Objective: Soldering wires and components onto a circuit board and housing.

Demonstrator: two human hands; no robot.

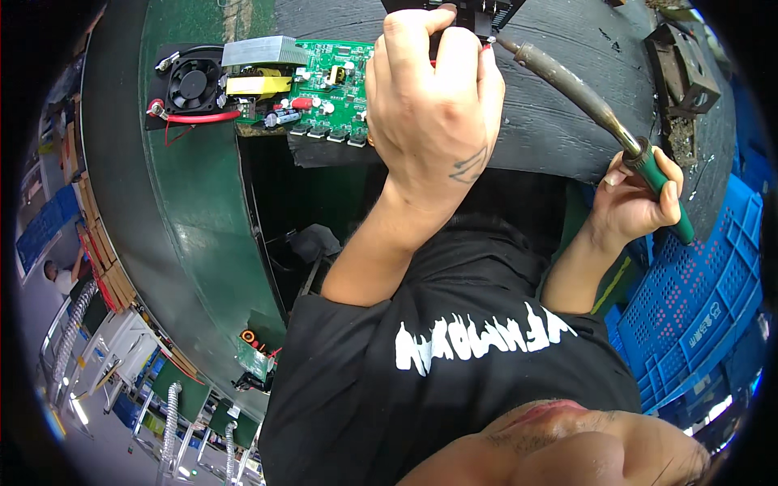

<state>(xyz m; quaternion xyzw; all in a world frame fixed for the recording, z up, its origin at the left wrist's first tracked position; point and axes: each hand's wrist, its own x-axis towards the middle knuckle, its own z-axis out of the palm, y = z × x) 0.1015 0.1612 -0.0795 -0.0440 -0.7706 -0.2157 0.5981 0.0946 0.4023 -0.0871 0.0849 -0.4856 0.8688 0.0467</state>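
Note:
My right hand (636, 197) grips a soldering iron (579, 95) by its green handle, the metal shaft slanting up and left. The iron's tip meets a small metal contact at a black part (484, 18) by the top edge. My left hand (438, 101) is closed just left of that tip, its back toward me. Bits of a red wire (486, 47) show at its fingers; the fingertips are mostly hidden. Left of this hand lies a green circuit board (340, 89) with a silver heatsink (263, 51), a yellow-wrapped transformer (258, 85) and a black fan (193, 85).
The dark worktop (535, 134) carries the board, partly over its front edge. A rusty metal stand (685, 69) is at the far right, above a blue plastic crate (689, 308). At lower left, another small board (255, 360) with a copper coil lies on the green surface (203, 202).

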